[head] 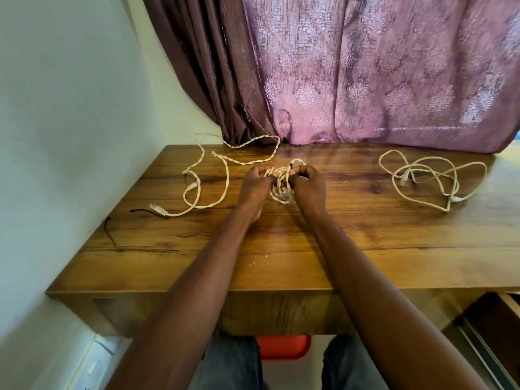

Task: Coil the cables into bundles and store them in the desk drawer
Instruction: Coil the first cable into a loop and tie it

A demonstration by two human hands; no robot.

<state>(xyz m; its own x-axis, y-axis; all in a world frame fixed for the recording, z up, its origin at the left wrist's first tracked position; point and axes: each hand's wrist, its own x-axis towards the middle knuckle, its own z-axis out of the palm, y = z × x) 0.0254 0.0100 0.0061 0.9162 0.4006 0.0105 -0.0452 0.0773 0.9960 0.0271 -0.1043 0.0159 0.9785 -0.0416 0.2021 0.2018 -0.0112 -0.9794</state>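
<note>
Wooden worktop (281,249) carries three cream cables. At its middle, the left hand (254,187) and right hand (308,190) curl their fingers around a half-coiled bundle (280,181); loose cables lie far left (208,175) and right (430,178).

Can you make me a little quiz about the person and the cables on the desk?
1. True or false: both hands are holding the same coiled cable.
2. Where does the loose cable that nobody touches lie: A) right side of the desk, B) on the floor, C) in the drawer?
3. What small dark things lie near the desk's left edge?

Key
1. True: the left hand and right hand grip the coiled cable at the middle of the desk.
2. A: the loose cable lies to the right.
3. Two black ties.
</note>
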